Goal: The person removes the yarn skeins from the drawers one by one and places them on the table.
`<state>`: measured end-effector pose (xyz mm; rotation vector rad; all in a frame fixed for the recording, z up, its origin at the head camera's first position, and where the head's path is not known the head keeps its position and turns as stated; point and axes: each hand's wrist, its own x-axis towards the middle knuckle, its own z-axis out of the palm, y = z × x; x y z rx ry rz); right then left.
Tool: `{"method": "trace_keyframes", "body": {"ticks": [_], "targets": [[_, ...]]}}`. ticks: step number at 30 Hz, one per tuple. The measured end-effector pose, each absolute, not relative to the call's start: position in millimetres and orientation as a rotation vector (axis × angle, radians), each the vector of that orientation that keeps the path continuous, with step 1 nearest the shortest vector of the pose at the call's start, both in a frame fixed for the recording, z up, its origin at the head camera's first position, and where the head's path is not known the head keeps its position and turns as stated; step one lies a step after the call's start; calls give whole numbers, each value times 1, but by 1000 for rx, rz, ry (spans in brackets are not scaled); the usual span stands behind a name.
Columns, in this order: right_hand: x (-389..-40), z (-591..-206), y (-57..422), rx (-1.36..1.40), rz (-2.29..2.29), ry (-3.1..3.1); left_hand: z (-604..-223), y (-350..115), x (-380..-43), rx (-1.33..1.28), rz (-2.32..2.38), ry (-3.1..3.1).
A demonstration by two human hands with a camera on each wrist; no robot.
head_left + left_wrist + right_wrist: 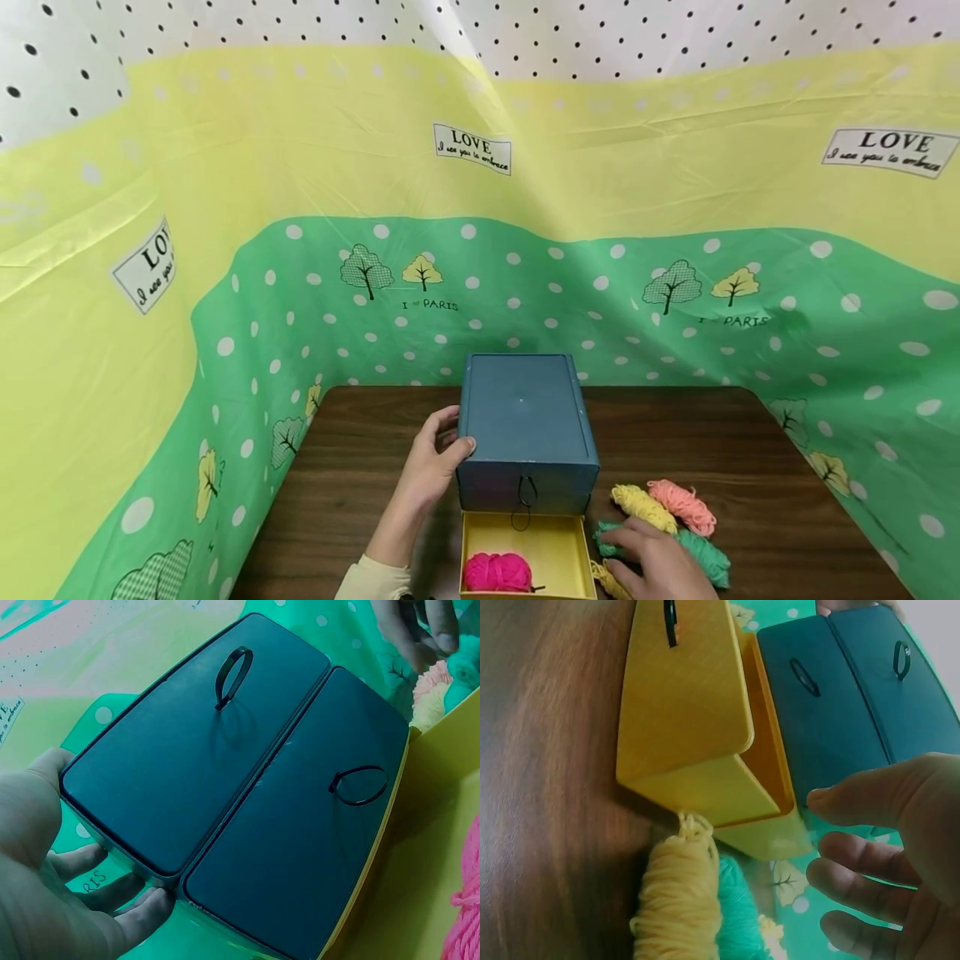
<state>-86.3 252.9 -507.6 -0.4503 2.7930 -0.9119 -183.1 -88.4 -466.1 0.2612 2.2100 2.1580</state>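
A blue drawer box [525, 408] stands on the table, two blue drawer fronts [202, 742] carrying black loop pulls. Its yellow bottom drawer [558, 546] is pulled out, with a bright pink yarn skein [497, 572] inside. My left hand [427, 462] holds the box's left side, thumb at the top edge and fingers along the side wall. To the right of the drawer, my right hand [660, 562] hovers over yarn with fingers spread and slightly bent, holding nothing. Beneath and around it lie a teal skein [707, 558], a yellow skein [643, 507], a salmon skein [682, 506] and a mustard skein [611, 581].
The dark wooden table [750, 450] stretches to both sides of the box. A patterned green and yellow curtain [525, 275] surrounds the table at the back and sides. The open drawer's front, with its black loop pull [671, 622], projects toward me.
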Motion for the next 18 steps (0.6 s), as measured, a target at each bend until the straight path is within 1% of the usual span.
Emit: {"method": "trace_keyframes", "body": {"ticks": [10, 18], "targets": [[-85, -495, 234, -474, -887, 2868, -466, -88, -183, 268, 2157, 2215], [-86, -498, 221, -541, -936, 2815, -465, -88, -182, 257, 2152, 2214]]}}
